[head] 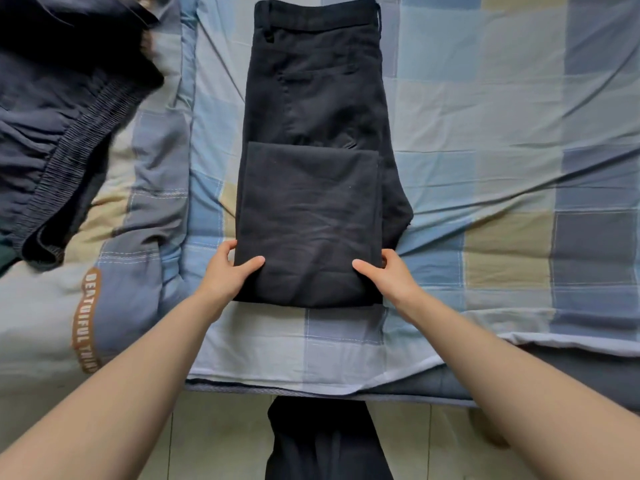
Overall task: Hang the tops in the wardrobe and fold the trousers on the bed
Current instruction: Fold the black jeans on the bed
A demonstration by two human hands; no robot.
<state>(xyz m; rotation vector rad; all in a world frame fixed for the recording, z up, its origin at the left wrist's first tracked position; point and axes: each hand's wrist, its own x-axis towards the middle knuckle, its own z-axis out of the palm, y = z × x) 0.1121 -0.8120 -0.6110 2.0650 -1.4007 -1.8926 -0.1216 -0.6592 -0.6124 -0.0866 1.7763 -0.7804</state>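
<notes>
The black trousers [315, 161] lie flat in the middle of the bed, on the blue checked sheet [485, 133], with the waistband at 12 o'clock and the leg part already folded back over the thighs, so that the folded edge is at 6 o'clock, near the edge of the mattress. The main risk, as I judge it, is in the next fold: if the two hands do not lift together, the upper layer can slide over the lower one and the side edges will not match any more. The cloth looks smooth and a little slippery, and the seat part already sticks out on the 3 o'clock side, so a crooked lift would make the bundle uneven. A pull toward 6 o'clock could also drag the trousers off the mattress edge. The left hand [227, 271] holds the folded corner at about 8 o'clock of the bundle: the thumb lies on top of the cloth and the fingers go around the side edge, seemingly under it. The right hand [388, 271] does the same at about 4 o'clock, thumb on top, fingers curled at the side. Both hands are closed on the cloth in a light pinch, not a tight fist. Other dark clothes [52, 116] with an elastic band wait at 10 o'clock, on the quilt [52, 306].
</notes>
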